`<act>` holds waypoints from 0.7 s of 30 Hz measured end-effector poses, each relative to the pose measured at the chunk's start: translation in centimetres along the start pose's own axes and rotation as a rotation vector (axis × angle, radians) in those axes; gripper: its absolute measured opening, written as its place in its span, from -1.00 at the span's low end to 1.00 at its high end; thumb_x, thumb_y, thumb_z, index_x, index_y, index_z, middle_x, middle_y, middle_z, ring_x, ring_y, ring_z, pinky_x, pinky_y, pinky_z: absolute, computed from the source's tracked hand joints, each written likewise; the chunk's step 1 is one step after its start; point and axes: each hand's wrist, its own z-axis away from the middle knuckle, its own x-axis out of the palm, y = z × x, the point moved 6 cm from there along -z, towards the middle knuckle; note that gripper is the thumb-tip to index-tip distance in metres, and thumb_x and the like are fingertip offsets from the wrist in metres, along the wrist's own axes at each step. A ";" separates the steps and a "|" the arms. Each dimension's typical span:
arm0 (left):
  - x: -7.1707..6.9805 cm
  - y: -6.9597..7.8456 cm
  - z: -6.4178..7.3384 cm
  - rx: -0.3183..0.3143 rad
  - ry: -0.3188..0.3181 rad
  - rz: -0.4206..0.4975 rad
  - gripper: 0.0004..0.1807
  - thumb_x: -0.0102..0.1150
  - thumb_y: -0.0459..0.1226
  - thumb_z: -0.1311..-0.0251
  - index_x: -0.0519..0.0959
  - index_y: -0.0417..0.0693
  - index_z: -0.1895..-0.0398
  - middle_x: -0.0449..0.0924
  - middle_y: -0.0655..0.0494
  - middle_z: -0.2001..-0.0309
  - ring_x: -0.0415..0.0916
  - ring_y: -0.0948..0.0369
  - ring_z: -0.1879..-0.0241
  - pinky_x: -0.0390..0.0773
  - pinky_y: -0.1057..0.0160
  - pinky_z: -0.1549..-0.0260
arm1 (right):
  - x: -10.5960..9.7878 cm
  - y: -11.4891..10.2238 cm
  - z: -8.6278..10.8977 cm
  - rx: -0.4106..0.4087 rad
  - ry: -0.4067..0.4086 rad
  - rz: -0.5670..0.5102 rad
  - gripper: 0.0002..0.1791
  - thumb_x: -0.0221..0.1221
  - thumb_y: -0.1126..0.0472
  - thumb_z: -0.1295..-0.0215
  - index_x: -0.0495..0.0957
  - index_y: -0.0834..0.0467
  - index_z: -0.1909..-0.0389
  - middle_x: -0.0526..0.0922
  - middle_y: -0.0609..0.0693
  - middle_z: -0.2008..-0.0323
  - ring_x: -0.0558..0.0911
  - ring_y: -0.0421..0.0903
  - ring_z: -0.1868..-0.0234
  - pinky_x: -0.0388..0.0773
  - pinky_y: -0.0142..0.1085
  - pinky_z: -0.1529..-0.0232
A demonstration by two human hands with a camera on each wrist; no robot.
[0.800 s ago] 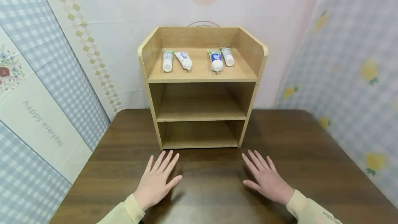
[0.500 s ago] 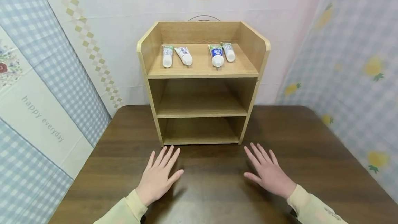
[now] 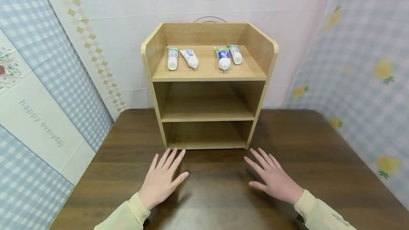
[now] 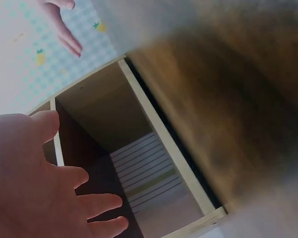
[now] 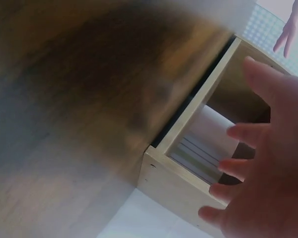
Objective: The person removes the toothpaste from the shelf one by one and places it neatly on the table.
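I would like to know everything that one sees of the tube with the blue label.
The tube is white with a blue label and some green at its flat far end; the near end looks like a white cap. It seems plastic. It lies label up on the wooden shelf's top board, cap toward the front edge. Another tube lies close on its right; whether they touch is unclear. No hand is on it.

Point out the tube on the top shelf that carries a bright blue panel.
Third tube from the left in the head view: a bright blue panel marks its middle. The first, second and fourth tubes look mostly white.
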 end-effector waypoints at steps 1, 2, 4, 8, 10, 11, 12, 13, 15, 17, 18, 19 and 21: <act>-0.2 0.0 -0.1 -0.005 0.001 0.007 -0.25 -0.11 0.20 -0.33 0.10 0.19 -0.52 0.19 -0.03 -0.47 0.11 -0.07 -0.47 0.02 -0.24 -0.38 | -0.1 -0.1 -0.1 -0.004 -0.004 0.002 -0.16 0.31 -0.10 -0.12 0.26 0.02 -0.43 0.16 0.16 -0.47 0.13 0.25 -0.45 0.17 0.22 -0.27; -0.4 -0.1 -0.2 -0.011 0.004 0.008 -0.25 -0.11 0.20 -0.32 0.09 0.19 -0.52 0.20 -0.03 -0.47 0.12 -0.07 -0.46 0.04 -0.24 -0.37 | -0.3 -0.1 -0.1 -0.010 -0.003 0.002 -0.16 0.32 -0.09 -0.12 0.27 0.02 -0.42 0.16 0.16 -0.47 0.15 0.25 -0.44 0.19 0.23 -0.27; -1.0 -0.2 -0.5 -0.023 0.015 0.013 -0.24 -0.07 0.18 -0.31 0.07 0.20 -0.52 0.25 -0.04 -0.44 0.18 -0.07 -0.44 0.10 -0.25 -0.35 | -0.7 -0.3 -0.4 -0.024 0.007 0.010 -0.17 0.32 -0.08 -0.11 0.28 0.02 -0.42 0.19 0.15 -0.46 0.20 0.24 -0.42 0.24 0.21 -0.26; -2.8 -0.5 -1.1 -0.017 0.059 0.052 -0.20 0.00 0.14 -0.31 0.02 0.17 -0.54 0.44 -0.06 -0.31 0.42 -0.05 -0.28 0.33 -0.18 -0.22 | -1.8 -0.6 -1.2 -0.050 0.065 0.013 -0.18 0.34 -0.06 -0.11 0.30 0.03 -0.40 0.34 0.14 -0.38 0.35 0.19 -0.36 0.30 0.14 -0.25; -3.7 -0.7 -1.6 0.004 0.096 0.079 -0.19 0.04 0.11 -0.30 0.02 0.13 -0.54 0.53 -0.08 -0.23 0.52 -0.05 -0.16 0.44 -0.14 -0.12 | -2.4 -0.7 -1.7 -0.056 0.082 0.007 -0.19 0.32 -0.06 -0.13 0.29 0.03 -0.41 0.39 0.12 -0.35 0.39 0.17 -0.34 0.30 0.12 -0.26; -4.3 -0.8 -1.8 0.012 0.117 0.091 -0.19 0.06 0.09 -0.30 0.03 0.12 -0.54 0.59 -0.04 -0.14 0.58 -0.03 -0.07 0.49 -0.10 -0.05 | -2.7 -0.8 -1.9 -0.058 0.086 0.003 -0.20 0.32 -0.05 -0.14 0.28 0.03 -0.41 0.41 0.11 -0.33 0.40 0.16 -0.33 0.29 0.11 -0.26; -4.8 -0.9 -2.0 0.018 0.141 0.102 -0.20 0.08 0.07 -0.29 0.05 0.10 -0.53 0.60 -0.04 -0.13 0.59 -0.03 -0.04 0.51 -0.09 -0.01 | -3.0 -0.9 -2.1 -0.060 0.087 0.000 -0.20 0.32 -0.03 -0.15 0.28 0.03 -0.41 0.42 0.11 -0.33 0.41 0.16 -0.33 0.29 0.11 -0.26; -5.3 -1.1 -2.2 0.014 0.158 0.109 -0.21 0.10 0.05 -0.29 0.08 0.09 -0.52 0.60 -0.05 -0.13 0.59 -0.04 -0.03 0.51 -0.10 -0.01 | -3.3 -1.0 -2.4 -0.066 0.091 -0.004 -0.20 0.32 -0.01 -0.15 0.27 0.03 -0.42 0.42 0.11 -0.32 0.41 0.16 -0.33 0.29 0.11 -0.26; -6.5 -1.6 -2.5 -0.004 0.206 0.118 -0.25 0.13 0.02 -0.28 0.16 0.05 -0.48 0.61 -0.07 -0.11 0.59 -0.04 -0.01 0.52 -0.11 0.02 | -3.9 -1.2 -2.9 -0.080 0.101 -0.011 -0.21 0.32 0.02 -0.17 0.26 0.04 -0.42 0.42 0.11 -0.33 0.41 0.16 -0.32 0.28 0.10 -0.27; -7.7 -2.0 -2.7 -0.034 0.254 0.140 -0.31 0.15 -0.03 -0.27 0.24 0.03 -0.43 0.63 -0.05 -0.06 0.60 -0.02 0.02 0.53 -0.10 0.07 | -4.6 -1.5 -3.6 -0.096 0.131 -0.014 -0.22 0.33 0.08 -0.16 0.28 0.05 -0.41 0.44 0.11 -0.31 0.44 0.13 -0.30 0.30 0.07 -0.25; -8.3 -2.3 -2.9 -0.046 0.280 0.152 -0.35 0.15 -0.05 -0.27 0.28 0.02 -0.41 0.63 -0.04 -0.10 0.61 -0.02 0.01 0.54 -0.10 0.10 | -5.1 -1.6 -3.9 -0.102 0.152 -0.014 -0.23 0.33 0.10 -0.15 0.30 0.06 -0.40 0.46 0.10 -0.29 0.46 0.12 -0.27 0.32 0.06 -0.23; -9.0 -2.5 -3.0 -0.059 0.303 0.169 -0.39 0.14 -0.08 -0.27 0.31 0.01 -0.38 0.66 -0.02 -0.04 0.63 0.02 0.07 0.56 -0.07 0.16 | -5.6 -1.7 -4.3 -0.106 0.178 -0.016 -0.25 0.33 0.11 -0.15 0.32 0.07 -0.38 0.49 0.09 -0.26 0.49 0.10 -0.24 0.34 0.05 -0.21; -10.2 -2.8 -3.3 -0.071 0.356 0.199 -0.46 0.13 -0.12 -0.29 0.36 0.01 -0.32 0.71 0.04 0.09 0.65 0.09 0.21 0.57 0.00 0.29 | -6.5 -1.9 -5.0 -0.107 0.231 -0.020 -0.31 0.33 0.14 -0.14 0.38 0.09 -0.33 0.55 0.05 -0.18 0.54 0.05 -0.17 0.38 0.02 -0.15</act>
